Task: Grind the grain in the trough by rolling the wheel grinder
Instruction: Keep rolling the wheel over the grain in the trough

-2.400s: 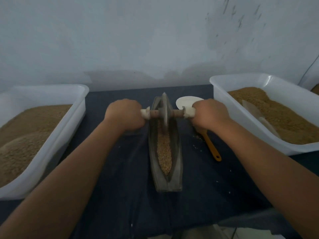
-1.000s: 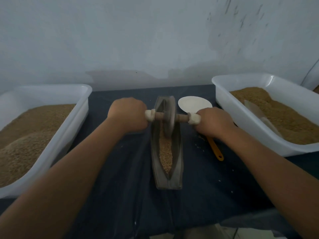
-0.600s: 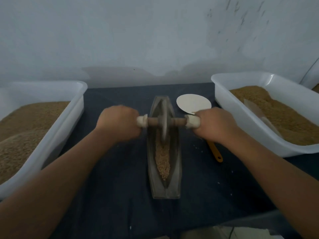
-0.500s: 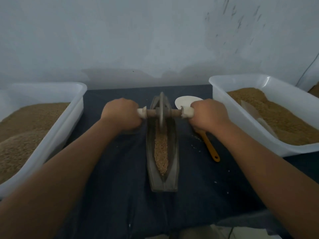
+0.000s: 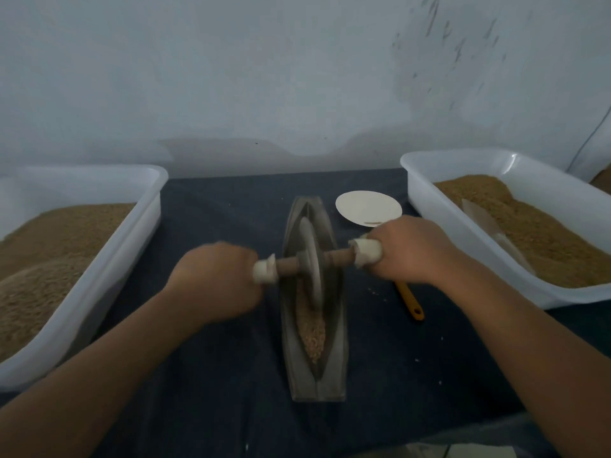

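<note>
Mid-grind: left hand [image 5: 215,285] and right hand [image 5: 410,249] grip the wheel's [image 5: 310,269] axle [image 5: 337,257]; next, roll over grain [image 5: 312,328] (nearer than the grip).

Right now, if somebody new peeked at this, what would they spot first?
Probably the wheel grinder in the middle, standing in the long dark trough on the grain, with the left hand and right hand gripping its handle ends. Next come the big white left tub and right tub, both heaped with brown grain, one at each side.
</note>
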Motion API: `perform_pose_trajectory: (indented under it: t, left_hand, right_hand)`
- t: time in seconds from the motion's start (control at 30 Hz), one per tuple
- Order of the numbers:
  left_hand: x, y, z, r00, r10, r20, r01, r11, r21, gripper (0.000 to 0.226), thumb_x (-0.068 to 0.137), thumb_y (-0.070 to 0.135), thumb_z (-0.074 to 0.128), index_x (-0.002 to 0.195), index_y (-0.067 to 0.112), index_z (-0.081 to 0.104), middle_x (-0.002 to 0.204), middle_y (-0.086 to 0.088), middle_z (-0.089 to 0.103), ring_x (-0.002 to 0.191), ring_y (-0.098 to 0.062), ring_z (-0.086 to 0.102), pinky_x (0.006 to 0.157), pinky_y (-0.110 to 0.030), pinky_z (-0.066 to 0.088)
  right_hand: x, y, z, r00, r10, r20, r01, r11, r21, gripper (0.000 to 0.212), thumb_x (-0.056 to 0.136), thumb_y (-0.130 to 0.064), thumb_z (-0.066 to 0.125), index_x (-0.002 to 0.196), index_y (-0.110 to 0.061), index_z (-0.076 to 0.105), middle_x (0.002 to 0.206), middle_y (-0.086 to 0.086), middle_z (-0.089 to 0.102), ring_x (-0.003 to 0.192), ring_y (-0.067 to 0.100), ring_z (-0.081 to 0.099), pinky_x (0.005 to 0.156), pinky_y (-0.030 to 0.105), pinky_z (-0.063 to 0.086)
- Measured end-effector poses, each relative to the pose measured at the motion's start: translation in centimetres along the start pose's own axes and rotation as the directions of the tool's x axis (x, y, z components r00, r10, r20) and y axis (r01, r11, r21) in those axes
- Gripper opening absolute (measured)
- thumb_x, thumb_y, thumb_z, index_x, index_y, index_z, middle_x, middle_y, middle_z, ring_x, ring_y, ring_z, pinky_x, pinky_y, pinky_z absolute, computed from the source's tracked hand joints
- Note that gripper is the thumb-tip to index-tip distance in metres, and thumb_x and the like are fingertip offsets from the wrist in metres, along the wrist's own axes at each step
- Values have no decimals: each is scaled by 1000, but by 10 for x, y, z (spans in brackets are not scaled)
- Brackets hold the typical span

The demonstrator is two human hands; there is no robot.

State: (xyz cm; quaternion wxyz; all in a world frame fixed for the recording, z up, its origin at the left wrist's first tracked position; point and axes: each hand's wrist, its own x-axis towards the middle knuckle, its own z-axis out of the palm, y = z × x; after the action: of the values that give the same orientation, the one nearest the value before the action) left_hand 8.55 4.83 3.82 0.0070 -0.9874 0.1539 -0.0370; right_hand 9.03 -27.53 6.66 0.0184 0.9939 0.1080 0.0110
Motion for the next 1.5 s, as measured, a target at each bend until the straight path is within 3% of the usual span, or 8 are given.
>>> perform_pose_trajectory:
  t: [0.17,0.37,0.5,0.77,0.93,1.1,1.37,1.5]
  left_hand:
    - [73,4,-15,997,-37,-71,41,998,53,28,83,49,57,71,24,58,74,6,61,67,-21,59,64,-34,49]
    - [20,-2,-4,988,101,-114,-87,989,121,26,79,53,57,67,31,48,62,11,52,56,-13,51,53,-28,36]
    - [-5,-6,0,940,254,-228,-195,948,252,34,72,57,58,60,34,35,51,13,41,44,-8,38,47,-23,19]
    - [82,-2,-12,992,16,-125,-7,997,76,33,80,54,53,67,24,57,68,7,58,62,-21,56,62,-33,47]
    - [32,-6,3,988,81,-133,-72,995,71,30,82,53,55,66,28,50,63,10,52,56,-17,47,55,-30,36]
    - [-30,-13,13,901,254,-352,-210,965,160,42,76,57,61,61,33,30,49,13,34,41,-13,28,49,-20,12]
    - [74,1,-11,988,-33,-153,37,999,25,31,81,50,57,67,23,54,75,3,63,72,-29,64,67,-36,52]
    - [64,3,-12,989,-17,-144,25,998,50,33,83,54,56,73,23,58,80,2,67,76,-30,68,66,-35,49]
  right_hand:
    - [42,7,16,971,160,-177,-167,986,-21,29,90,-44,61,66,-31,51,66,-8,54,60,10,48,51,27,28]
    - [-11,3,26,988,78,-137,-79,997,-4,25,79,-63,56,73,-38,54,63,-12,57,59,5,54,50,30,42]
    - [-55,3,32,993,30,-116,-20,996,85,44,69,-75,38,79,-38,60,65,-10,60,62,11,60,58,35,53]
    - [31,-2,17,966,197,-165,-197,980,17,23,91,-48,62,78,-31,55,77,-7,58,75,19,56,63,35,45]
    - [-7,-3,7,991,81,-106,-82,997,3,28,84,-56,65,70,-34,55,66,-10,58,62,8,55,55,32,50]
    - [-64,-8,9,995,-41,-94,40,999,-18,39,71,-71,39,80,-38,59,62,-10,56,58,7,55,53,33,48]
    - [24,-7,6,961,186,-205,-195,980,-27,30,89,-52,64,73,-31,49,68,-8,49,66,18,51,59,32,41]
    - [26,-6,-3,981,174,-87,-176,984,-20,24,87,-41,65,70,-29,53,69,-8,53,69,17,55,62,34,49]
